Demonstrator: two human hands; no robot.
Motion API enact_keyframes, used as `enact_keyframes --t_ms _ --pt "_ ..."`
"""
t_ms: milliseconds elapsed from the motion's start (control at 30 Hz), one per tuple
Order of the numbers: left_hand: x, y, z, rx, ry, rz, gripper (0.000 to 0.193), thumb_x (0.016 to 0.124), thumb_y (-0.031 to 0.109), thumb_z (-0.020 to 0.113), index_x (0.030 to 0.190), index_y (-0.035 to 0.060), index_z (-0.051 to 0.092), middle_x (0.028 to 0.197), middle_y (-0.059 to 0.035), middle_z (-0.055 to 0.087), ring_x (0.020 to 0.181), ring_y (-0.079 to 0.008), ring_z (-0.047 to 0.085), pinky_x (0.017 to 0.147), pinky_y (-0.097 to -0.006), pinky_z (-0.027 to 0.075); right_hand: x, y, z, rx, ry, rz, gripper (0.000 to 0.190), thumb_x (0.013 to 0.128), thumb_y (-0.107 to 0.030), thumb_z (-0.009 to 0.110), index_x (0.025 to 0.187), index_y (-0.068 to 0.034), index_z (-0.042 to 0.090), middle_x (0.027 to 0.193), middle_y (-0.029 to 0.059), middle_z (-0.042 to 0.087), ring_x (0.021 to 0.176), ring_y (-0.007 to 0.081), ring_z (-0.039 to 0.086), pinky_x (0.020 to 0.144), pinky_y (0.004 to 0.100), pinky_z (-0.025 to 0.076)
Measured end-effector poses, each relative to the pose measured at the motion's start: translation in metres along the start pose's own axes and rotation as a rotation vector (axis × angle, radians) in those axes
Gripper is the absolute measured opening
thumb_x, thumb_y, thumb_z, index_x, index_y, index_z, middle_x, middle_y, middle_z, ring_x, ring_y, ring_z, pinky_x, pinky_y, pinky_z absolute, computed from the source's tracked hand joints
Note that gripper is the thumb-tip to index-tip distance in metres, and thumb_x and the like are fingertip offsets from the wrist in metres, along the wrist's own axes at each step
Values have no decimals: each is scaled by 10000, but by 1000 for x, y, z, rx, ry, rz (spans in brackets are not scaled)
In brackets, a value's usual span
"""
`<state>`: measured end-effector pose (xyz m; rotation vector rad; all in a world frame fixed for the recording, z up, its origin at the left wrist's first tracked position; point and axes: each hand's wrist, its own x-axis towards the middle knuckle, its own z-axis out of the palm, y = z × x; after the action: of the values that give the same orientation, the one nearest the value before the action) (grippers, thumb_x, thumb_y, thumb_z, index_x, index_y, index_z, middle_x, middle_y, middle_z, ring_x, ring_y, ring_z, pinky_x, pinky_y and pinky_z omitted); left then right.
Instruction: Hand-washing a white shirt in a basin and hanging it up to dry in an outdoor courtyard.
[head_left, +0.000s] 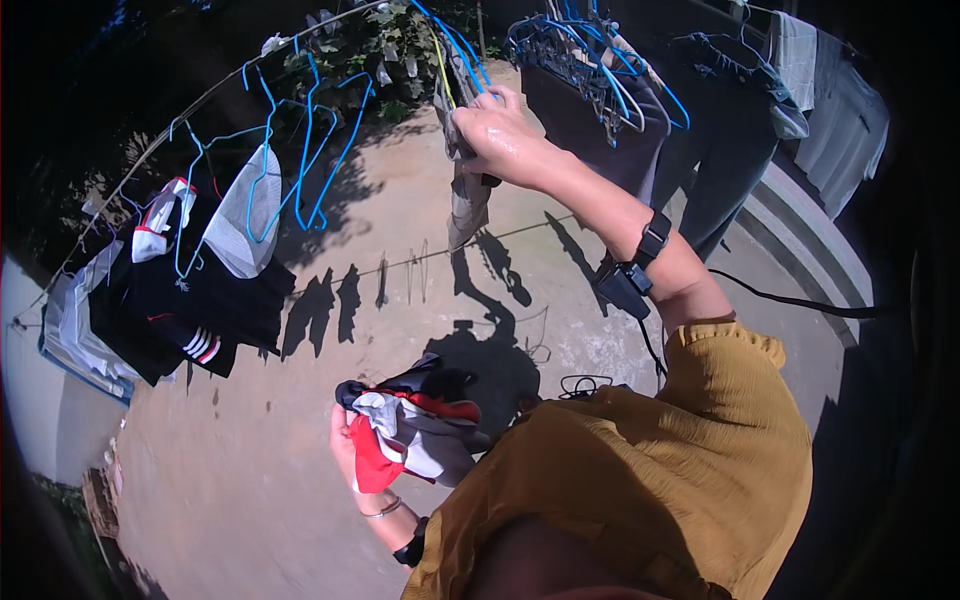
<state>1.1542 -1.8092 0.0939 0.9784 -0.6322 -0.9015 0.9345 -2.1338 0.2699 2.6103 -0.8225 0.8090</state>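
My left hand (343, 442) is low in front of my body. Bunched in it are clothes (420, 427) in red, white, grey and black, and they hide most of its fingers. My right hand (510, 142) is raised to the clothesline, its fingers curled onto a grey garment (469, 204) that hangs down below it. Blue hanger wire (466, 56) and a yellow-green hanger (441, 64) run up from this hand towards the line. My palm hides the exact grip.
Several bare blue hangers (304, 150) hang left of my right hand on the clothesline (206, 97). Beyond them is a black garment with white stripes (199, 300). Crowded hangers (592, 67) and dark trousers (720, 157) hang on the right. Curved steps (802, 232) edge the concrete yard (247, 480).
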Motion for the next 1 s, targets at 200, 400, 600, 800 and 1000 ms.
enact_keyframes --t_ms 200,400,600,800,1000 --pt "2 1 6 -31 11 -1 274 923 102 528 1171 -10 494 1041 -119 623 915 -179 608 814 -278 487 -6 -4 7 53 162 -158 301 635 -112 744 828 -64 519 825 81 543 931 283 505 976 475 290" --pt "-4 11 14 -122 46 -47 351 845 -53 566 1187 -38 485 1103 -134 612 983 -196 603 863 -309 496 -5 -11 -4 -238 184 -99 384 602 -91 730 899 -66 488 822 77 553 930 262 535 1022 532 253" --pt "-9 13 10 -91 -45 -23 397 859 -2 588 1235 -32 463 1148 -143 598 1016 -199 597 906 -319 475 -13 -17 -27 -192 84 -84 479 546 -39 769 949 -36 510 877 85 563 972 263 529 1073 530 206" --pt "-12 13 7 -89 -79 49 435 842 -44 587 1252 -28 443 1136 -98 592 1015 -155 585 895 -294 478 -20 -10 -23 -306 103 -138 297 640 -24 684 873 -46 502 828 83 532 929 245 530 1074 485 236" --pt "-12 20 5 0 -74 58 428 849 -36 583 1258 -33 456 1153 -82 588 1028 -144 573 915 -276 456 -36 16 2 -419 328 -231 110 758 -38 534 854 -54 485 876 85 522 957 221 533 1031 450 270"
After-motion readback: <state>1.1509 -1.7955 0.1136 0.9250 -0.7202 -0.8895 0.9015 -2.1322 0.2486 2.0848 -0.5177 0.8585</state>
